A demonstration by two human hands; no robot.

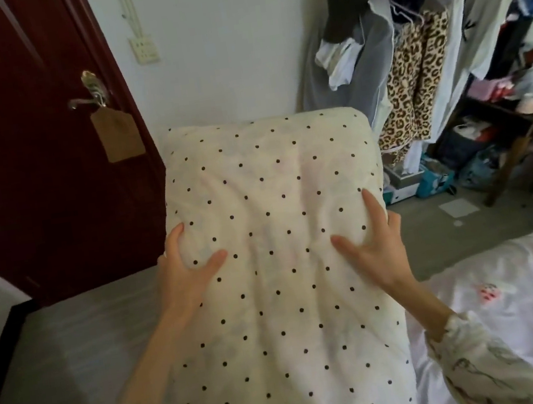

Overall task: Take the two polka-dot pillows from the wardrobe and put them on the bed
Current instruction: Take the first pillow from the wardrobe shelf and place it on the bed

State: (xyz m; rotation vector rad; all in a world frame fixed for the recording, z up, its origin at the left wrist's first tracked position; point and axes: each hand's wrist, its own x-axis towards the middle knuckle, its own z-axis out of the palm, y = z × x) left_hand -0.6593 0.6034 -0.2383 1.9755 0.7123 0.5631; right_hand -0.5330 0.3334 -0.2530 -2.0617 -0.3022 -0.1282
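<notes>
Currently carrying one polka-dot pillow (279,251) out in front, left hand (183,275) and right hand (374,248) each gripping a side edge, thumbs pressing its face. Nearing the bed (518,296) at right; next probably needing lowering onto it.

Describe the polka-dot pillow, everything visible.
The polka-dot pillow is cream, soft-looking fabric with small dark dots, rectangular and plump, creased down the middle. It is held lengthwise away from the person, its near end out of frame. The left hand and right hand grip its sides, thumbs on top.
</notes>
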